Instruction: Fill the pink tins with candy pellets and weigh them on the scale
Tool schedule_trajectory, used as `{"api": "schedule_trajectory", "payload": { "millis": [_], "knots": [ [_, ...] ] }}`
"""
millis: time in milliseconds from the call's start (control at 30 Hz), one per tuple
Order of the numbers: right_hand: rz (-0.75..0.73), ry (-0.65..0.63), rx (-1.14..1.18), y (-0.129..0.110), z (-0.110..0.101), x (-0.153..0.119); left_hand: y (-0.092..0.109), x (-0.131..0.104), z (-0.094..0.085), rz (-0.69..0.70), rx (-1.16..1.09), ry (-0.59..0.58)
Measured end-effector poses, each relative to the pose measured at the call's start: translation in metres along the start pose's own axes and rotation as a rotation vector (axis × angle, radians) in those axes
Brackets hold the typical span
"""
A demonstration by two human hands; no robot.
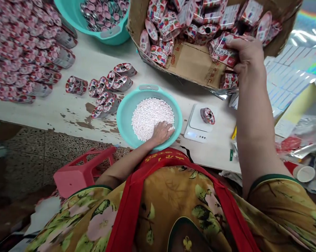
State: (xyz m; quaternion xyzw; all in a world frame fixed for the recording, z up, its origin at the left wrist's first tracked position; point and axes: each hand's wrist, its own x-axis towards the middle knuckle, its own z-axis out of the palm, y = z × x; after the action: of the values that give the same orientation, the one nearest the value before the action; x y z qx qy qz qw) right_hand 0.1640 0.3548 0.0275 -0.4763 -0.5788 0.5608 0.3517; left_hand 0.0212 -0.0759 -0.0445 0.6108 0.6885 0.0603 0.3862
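Note:
My left hand (162,133) is down in a turquoise basin (124,120), its bent fingers closing on the small white candies (147,115) heaped there. The fingertips are partly hidden among them. Inside a cardboard box (189,63), my right hand (248,52) grips a strawberry-printed plastic container (223,52), thumb on top. More containers of this print (170,26) lie jumbled around it. Between the two hands, a white digital scale (196,131) carries a single upright container (207,116) with a dark opening on top.
Several open containers (109,85) stand left of the basin, and a large mass of them (23,52) covers the table's far left. A second turquoise basin (116,36) holds round metallic and pink caps. Plastic wrapping and a paper cup (304,174) clutter the right. A red stool (76,175) stands below.

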Motion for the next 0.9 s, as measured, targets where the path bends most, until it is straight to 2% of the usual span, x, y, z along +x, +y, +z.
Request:
{"api": "schedule_trajectory", "payload": {
  "millis": [33,100,167,200,267,333,400,500,567,633,800,900],
  "knots": [
    [0.066,0.021,0.058,-0.014,0.001,-0.021,-0.006,-0.009,-0.001,0.002,0.033,-0.036],
    [0.079,0.024,0.147,-0.035,0.014,-0.071,-0.025,-0.025,-0.006,-0.032,0.064,-0.087],
    [0.079,0.011,0.209,-0.044,0.038,-0.129,-0.044,-0.031,-0.012,-0.134,0.011,-0.074],
    [0.078,-0.02,0.194,-0.045,0.053,-0.158,-0.051,-0.031,-0.015,-0.198,-0.063,-0.032],
    [0.085,-0.101,0.06,-0.038,0.083,-0.213,-0.06,-0.028,-0.022,-0.336,-0.326,0.109],
    [0.145,-0.201,-0.084,-0.027,0.109,-0.258,-0.06,-0.025,-0.033,-0.449,-0.736,0.263],
    [0.194,-0.277,-0.172,-0.016,0.129,-0.289,-0.053,-0.026,-0.048,-0.481,-1.183,0.384],
    [0.152,-0.348,-0.288,-0.002,0.154,-0.314,-0.034,-0.033,-0.075,-0.36,-1.629,0.519],
    [0.108,-0.404,-0.374,0.005,0.168,-0.321,-0.02,-0.036,-0.089,-0.263,-1.747,0.58],
    [0.097,-0.459,-0.441,0.01,0.179,-0.325,-0.009,-0.035,-0.095,-0.212,-1.786,0.644],
    [0.116,-0.471,-0.588,0.016,0.195,-0.328,0.0,-0.021,-0.085,-0.167,-1.771,0.839],
    [0.11,-0.465,-0.614,0.016,0.197,-0.328,-0.003,-0.013,-0.079,-0.242,-1.745,0.926]
  ]
}}
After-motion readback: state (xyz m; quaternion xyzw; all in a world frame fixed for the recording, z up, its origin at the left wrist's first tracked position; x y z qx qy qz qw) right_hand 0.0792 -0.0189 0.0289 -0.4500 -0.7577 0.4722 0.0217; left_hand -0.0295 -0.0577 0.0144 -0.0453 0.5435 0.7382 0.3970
